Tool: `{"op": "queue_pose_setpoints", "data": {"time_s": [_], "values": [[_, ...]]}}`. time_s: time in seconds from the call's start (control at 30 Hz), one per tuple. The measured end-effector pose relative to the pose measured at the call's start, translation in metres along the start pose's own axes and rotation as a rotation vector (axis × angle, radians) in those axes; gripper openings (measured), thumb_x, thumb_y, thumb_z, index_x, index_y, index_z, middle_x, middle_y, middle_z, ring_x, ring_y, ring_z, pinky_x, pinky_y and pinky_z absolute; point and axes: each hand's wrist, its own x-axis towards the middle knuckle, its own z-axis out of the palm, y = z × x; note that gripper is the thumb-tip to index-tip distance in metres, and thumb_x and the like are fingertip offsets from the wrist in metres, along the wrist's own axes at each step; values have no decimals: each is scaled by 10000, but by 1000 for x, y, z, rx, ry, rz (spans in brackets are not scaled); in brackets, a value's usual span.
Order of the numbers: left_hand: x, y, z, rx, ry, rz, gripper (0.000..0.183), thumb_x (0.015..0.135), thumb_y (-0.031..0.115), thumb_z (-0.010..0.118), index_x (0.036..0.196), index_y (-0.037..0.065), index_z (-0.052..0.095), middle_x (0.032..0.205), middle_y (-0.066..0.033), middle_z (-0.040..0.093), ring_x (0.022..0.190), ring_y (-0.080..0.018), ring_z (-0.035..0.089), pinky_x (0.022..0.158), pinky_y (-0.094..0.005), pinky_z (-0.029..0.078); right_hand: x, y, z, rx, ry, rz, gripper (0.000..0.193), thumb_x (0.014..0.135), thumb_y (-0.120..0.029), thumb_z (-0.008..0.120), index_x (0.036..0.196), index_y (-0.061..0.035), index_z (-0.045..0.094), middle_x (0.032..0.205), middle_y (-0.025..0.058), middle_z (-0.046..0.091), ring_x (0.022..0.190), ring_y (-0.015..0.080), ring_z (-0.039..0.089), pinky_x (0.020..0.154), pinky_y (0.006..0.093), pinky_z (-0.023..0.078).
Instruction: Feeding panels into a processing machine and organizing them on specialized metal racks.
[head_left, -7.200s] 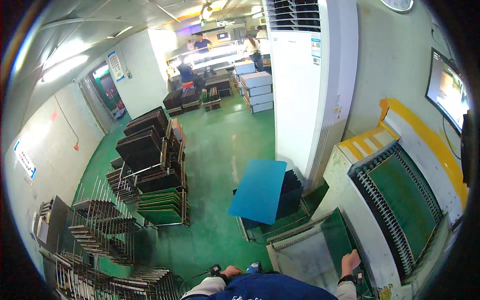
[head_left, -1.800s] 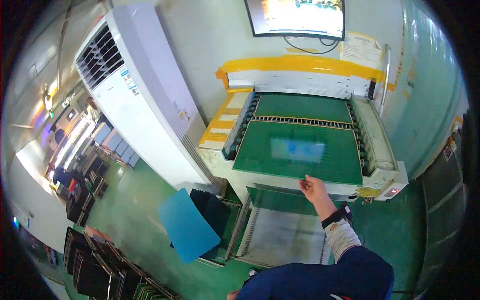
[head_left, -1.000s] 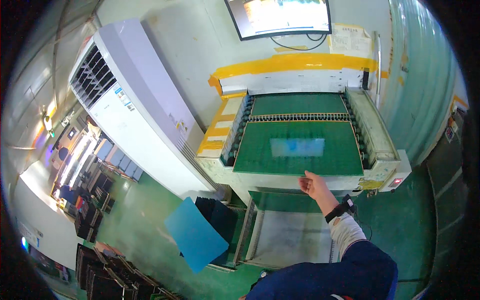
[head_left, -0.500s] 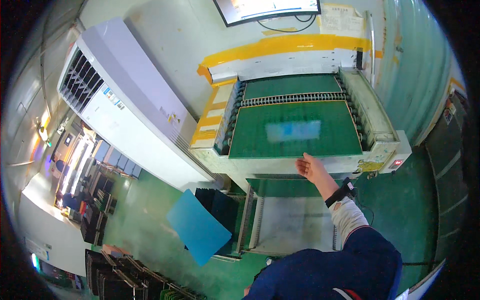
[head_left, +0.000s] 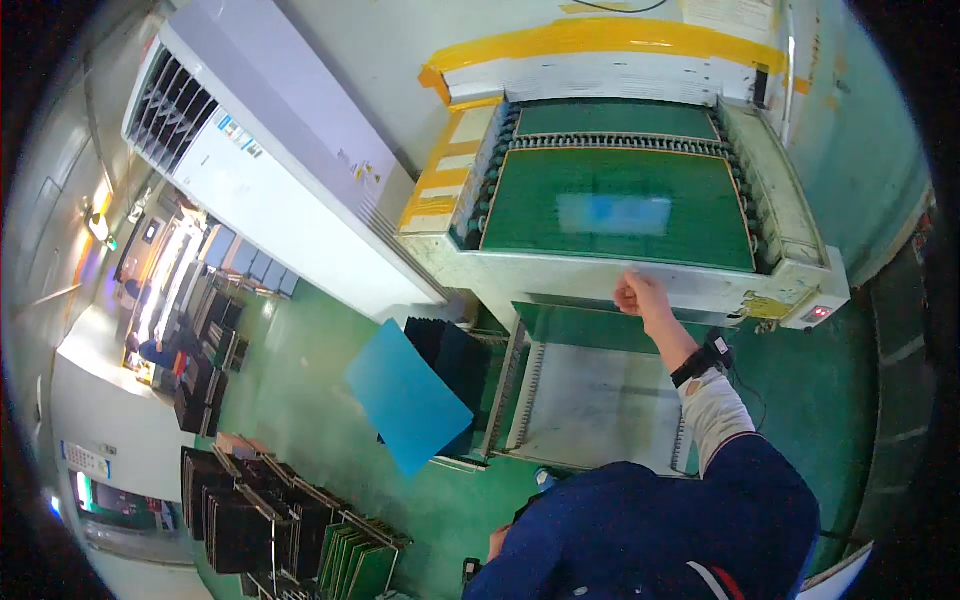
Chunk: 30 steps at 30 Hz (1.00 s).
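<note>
My right hand (head_left: 642, 295) is in front of the white roller machine (head_left: 590, 270), below its front edge. Its fingers are curled in, and nothing shows between them. A flat green panel (head_left: 520, 210) lies on the machine's rollers, with light reflected on its surface. A second green panel (head_left: 615, 118) lies farther back, beyond a bar of small rollers. Under my right hand, another green panel (head_left: 580, 326) shows at the far end of a rack with a pale base (head_left: 600, 400). Only a sliver of my left hand (head_left: 497, 541) shows beside my dark blue sleeve; its fingers are hidden.
A tall white air conditioner (head_left: 300, 190) stands left of the machine. A blue sheet (head_left: 410, 395) leans over dark panels (head_left: 455, 360) in a rack beside the pale-based one. At lower left, racks hold dark panels (head_left: 235, 530) and green panels (head_left: 350, 560).
My right hand has drawn back from the front edge of the green panel, and its fingers have curled in. The view has tipped downward, showing more of the lower left racks.
</note>
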Motion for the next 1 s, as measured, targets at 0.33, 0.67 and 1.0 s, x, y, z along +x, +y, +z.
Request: {"op": "queue_pose_setpoints", "data": {"time_s": [0.33,0.67,1.0], "values": [[-55,56,15,74,-41,-2,274,801,221,624,1031,74,656,1009,-86,651,889,-161,612,791,-266,470,21,73,-39,-1367,70,-362,406,708,-325,661,1010,-57,615,1004,168,613,976,335,565,827,423,443],[-69,60,17,-88,29,-65,281,809,166,631,1045,14,631,982,-71,653,850,-147,603,761,-258,478,51,118,-47,-1653,17,-394,197,760,-210,622,840,-32,599,906,180,617,891,354,583,757,447,464],[-47,21,17,54,5,188,320,748,253,660,991,44,664,966,-73,658,846,-162,612,758,-268,483,34,111,-27,-1748,106,-485,173,741,-183,637,840,-44,608,875,145,631,843,329,606,729,416,474]]}}
